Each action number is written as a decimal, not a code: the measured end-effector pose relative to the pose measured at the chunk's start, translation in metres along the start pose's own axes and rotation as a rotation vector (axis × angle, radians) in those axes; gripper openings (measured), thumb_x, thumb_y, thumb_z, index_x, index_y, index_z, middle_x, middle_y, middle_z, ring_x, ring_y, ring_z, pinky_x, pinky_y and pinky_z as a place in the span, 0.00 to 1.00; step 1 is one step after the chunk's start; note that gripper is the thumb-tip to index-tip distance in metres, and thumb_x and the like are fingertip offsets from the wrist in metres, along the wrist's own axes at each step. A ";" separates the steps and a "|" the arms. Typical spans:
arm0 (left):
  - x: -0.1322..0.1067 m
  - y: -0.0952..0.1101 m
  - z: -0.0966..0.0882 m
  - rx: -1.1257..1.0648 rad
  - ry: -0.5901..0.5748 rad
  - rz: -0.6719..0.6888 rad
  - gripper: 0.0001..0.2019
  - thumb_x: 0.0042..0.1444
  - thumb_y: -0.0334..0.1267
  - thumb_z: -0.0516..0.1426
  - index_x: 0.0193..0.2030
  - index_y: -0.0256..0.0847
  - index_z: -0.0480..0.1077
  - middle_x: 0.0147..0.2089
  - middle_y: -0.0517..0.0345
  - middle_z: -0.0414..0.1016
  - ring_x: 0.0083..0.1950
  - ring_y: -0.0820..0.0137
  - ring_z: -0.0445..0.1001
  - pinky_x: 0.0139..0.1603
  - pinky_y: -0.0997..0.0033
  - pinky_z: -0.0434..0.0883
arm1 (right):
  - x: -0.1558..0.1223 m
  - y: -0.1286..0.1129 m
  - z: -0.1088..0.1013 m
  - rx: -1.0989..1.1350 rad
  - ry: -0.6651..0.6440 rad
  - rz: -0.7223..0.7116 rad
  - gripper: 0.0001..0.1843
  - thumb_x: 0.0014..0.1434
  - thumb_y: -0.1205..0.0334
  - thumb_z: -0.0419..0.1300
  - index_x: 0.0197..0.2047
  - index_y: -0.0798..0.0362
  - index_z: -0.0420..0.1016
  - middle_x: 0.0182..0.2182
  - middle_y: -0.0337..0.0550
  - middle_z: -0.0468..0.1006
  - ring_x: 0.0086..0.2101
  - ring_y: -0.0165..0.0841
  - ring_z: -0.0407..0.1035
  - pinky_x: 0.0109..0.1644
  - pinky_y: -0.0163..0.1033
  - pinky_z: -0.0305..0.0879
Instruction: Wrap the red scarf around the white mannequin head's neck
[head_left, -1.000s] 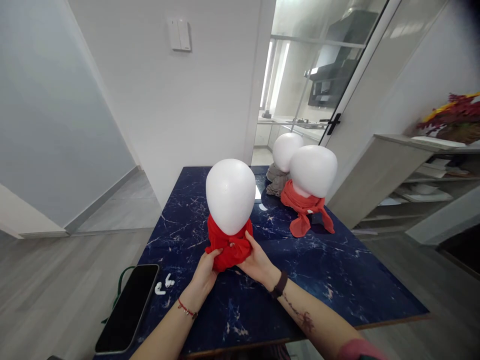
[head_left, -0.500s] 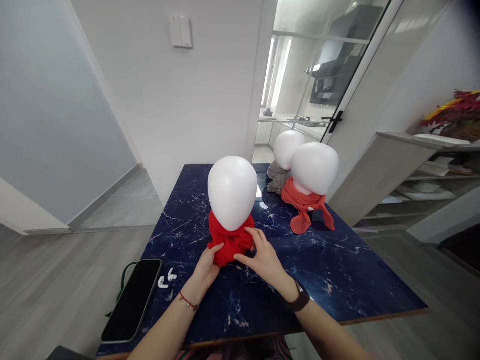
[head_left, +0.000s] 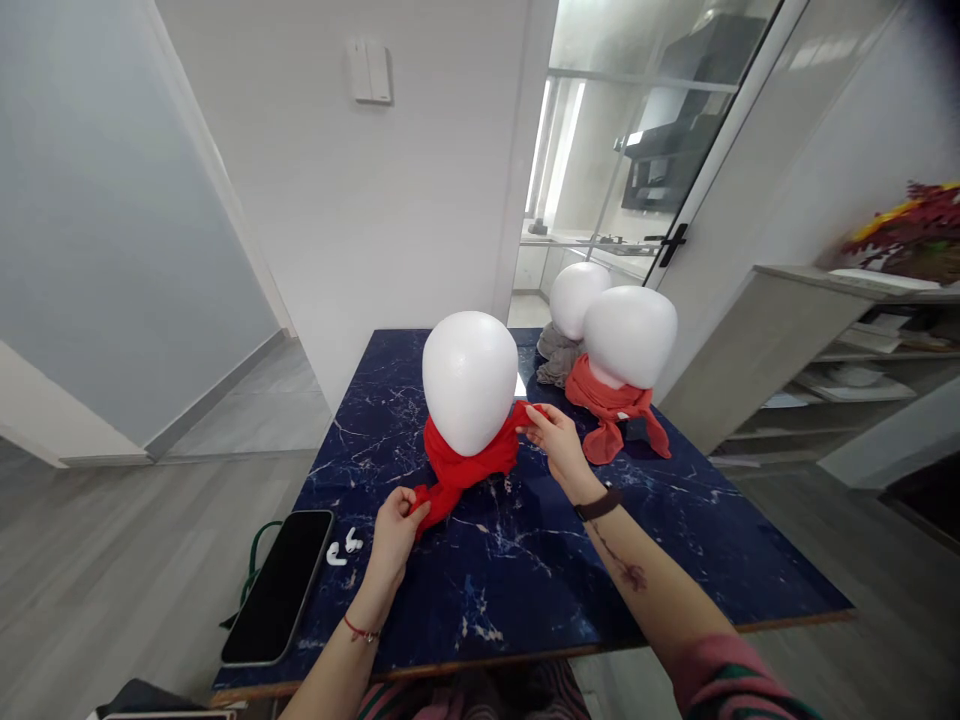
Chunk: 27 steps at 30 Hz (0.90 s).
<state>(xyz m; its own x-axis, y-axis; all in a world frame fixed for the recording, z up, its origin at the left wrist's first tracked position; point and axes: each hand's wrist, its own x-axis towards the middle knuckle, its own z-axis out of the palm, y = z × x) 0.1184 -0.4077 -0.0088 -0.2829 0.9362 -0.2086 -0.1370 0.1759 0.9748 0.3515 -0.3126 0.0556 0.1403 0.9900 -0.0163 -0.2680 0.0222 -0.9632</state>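
Observation:
A white mannequin head [head_left: 470,380] stands upright near the middle of the table. Round its neck is wrapped a red scarf [head_left: 474,466]. My left hand [head_left: 397,530], front left of the head, pinches one end of the scarf between thumb and fingers. At the head's right side my right hand [head_left: 551,437] grips another part of the scarf and holds it out, a little raised. The scarf stretches between both hands across the front of the neck. Its back is hidden behind the head.
Behind right stand another white head with a coral scarf [head_left: 600,400] and a second head with a grey scarf [head_left: 556,357]. A phone [head_left: 279,588] and two white earbuds [head_left: 345,547] lie at the left on the dark blue marbled table [head_left: 570,590]. Shelves [head_left: 825,350] stand to the right.
My hands have moved apart from the front of the scarf. The left went down and left, the right up and right, each drawing out a part of the scarf.

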 end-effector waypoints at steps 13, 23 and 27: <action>-0.026 0.014 0.013 0.085 -0.356 0.003 0.09 0.42 0.22 0.57 0.28 0.40 0.72 0.29 0.57 0.74 0.31 0.69 0.72 0.36 0.74 0.64 | -0.039 0.003 0.002 -0.357 0.146 -0.518 0.10 0.57 0.54 0.57 0.37 0.51 0.70 0.33 0.43 0.73 0.34 0.33 0.66 0.41 0.40 0.64; -0.022 0.014 0.019 0.071 -0.346 -0.033 0.06 0.44 0.28 0.60 0.30 0.39 0.76 0.33 0.53 0.77 0.34 0.67 0.73 0.39 0.71 0.68 | -0.142 0.033 -0.026 -1.025 -0.720 -0.601 0.18 0.55 0.50 0.60 0.49 0.46 0.73 0.32 0.43 0.76 0.31 0.34 0.67 0.40 0.39 0.56; -0.011 0.023 0.010 0.248 -0.078 0.234 0.03 0.45 0.33 0.62 0.30 0.43 0.76 0.34 0.54 0.75 0.36 0.66 0.71 0.39 0.72 0.67 | -0.109 0.034 -0.030 -0.841 -0.224 -0.416 0.11 0.61 0.53 0.52 0.39 0.48 0.73 0.26 0.40 0.73 0.26 0.32 0.64 0.34 0.37 0.56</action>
<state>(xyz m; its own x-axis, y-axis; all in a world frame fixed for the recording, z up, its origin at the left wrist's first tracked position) 0.1280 -0.4108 0.0164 -0.2045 0.9787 0.0196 0.1605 0.0137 0.9869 0.3554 -0.4243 0.0162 -0.1382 0.9311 0.3376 0.5446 0.3561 -0.7593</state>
